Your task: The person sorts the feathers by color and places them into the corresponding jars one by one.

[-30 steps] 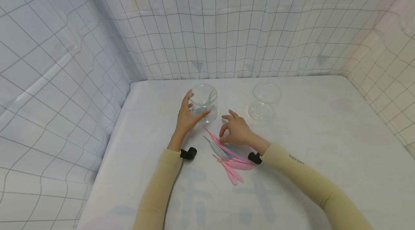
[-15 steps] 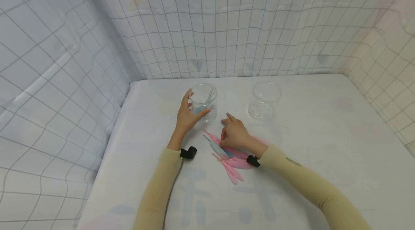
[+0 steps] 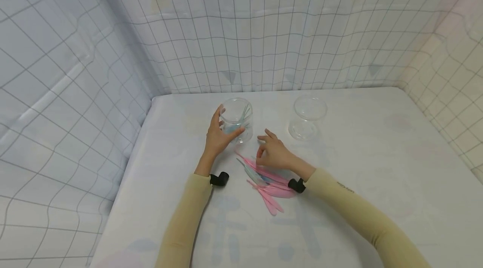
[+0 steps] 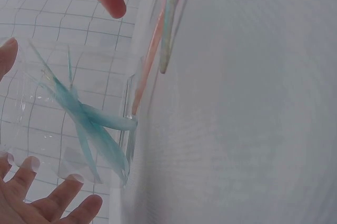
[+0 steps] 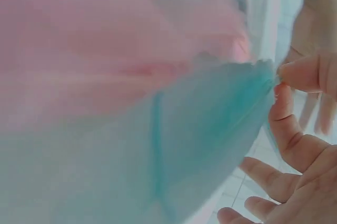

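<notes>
My left hand (image 3: 218, 139) holds a clear glass jar (image 3: 247, 134) upright on the table, thumb on the near side and fingers round the far side. Inside it several light-blue feathers (image 4: 89, 116) lean crosswise, quills up. To the right, my right hand (image 3: 277, 154) is over a loose pile of feathers. Thumb and index finger pinch the quill end of a teal feather (image 5: 226, 105), the other fingers spread. In the head view this feather is mostly hidden by the hand. Pink feathers (image 3: 272, 205) and a pale-blue feather (image 3: 253, 174) lie below it.
A second clear glass jar (image 3: 303, 135) stands behind and to the right of my right hand. White grid-patterned curtains (image 3: 264, 41) enclose the back and both sides of the white-covered table (image 3: 370, 146).
My right hand dipped closer to the feather pile and then rose slightly, with its fingertips pinched. A blue feather under that hand shows less now. The left hand and jar stayed put.
</notes>
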Motion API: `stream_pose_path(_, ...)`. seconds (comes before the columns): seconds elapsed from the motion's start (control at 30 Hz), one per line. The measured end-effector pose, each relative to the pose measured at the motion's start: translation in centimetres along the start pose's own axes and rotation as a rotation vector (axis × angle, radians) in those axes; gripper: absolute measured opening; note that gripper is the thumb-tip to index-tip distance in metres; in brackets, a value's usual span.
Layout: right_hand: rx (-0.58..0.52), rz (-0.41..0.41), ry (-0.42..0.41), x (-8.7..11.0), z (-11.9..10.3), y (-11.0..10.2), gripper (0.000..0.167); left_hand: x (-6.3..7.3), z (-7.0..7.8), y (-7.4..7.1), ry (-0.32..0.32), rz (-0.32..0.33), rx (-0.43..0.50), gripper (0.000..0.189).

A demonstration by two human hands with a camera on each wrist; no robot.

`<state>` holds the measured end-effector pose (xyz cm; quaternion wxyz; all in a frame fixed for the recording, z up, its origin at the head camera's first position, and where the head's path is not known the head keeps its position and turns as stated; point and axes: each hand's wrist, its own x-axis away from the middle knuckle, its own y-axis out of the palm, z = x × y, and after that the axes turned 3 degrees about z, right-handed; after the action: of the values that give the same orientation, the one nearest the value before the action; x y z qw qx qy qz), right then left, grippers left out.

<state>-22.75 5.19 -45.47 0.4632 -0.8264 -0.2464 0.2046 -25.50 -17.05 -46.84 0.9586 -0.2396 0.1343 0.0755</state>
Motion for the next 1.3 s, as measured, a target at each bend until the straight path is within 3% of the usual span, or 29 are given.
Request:
stream_pose_path(0.17, -0.182, 0.027, 0.005, -0.3, 0.3, -1.4, 0.009, -0.1, 0.1, -0.1, 0.004, -0.002, 0.000, 0.100)
stream_pose_path(0.4, -0.470, 0.008, 0.131, -0.4, 0.7, -3.2, 0.011, -0.2, 0.2, -0.1, 0.004, -0.010, 0.001, 0.100)
stream_pose_path(0.63, -0.628, 0.069, 0.168, -0.9, 0.6, -4.9, 0.019, -0.2, 0.4, -0.1, 0.002, -0.011, 0.009, 0.101)
stream_pose_path(0.77, -0.739, 0.200, 0.158, -1.9, -0.3, -6.6, 0.022, -0.2, 0.4, -0.1, 0.008, -0.019, 0.013, 0.102)
stream_pose_path(0.9, -0.837, 0.386, 0.138, -3.7, -1.6, -8.0, 0.019, -0.3, 0.4, -0.2, 0.016, -0.022, 0.018, 0.103)
stream_pose_path(1.03, -0.863, 0.544, 0.124, -5.6, -2.7, -8.6, 0.014, -0.2, 0.2, -0.1, 0.011, -0.019, 0.015, 0.103)
stream_pose_path(1.3, -0.885, 0.755, 0.141, -8.3, -3.6, -8.0, 0.012, 0.2, 0.1, 0.0, -0.010, -0.010, 0.009, 0.103)
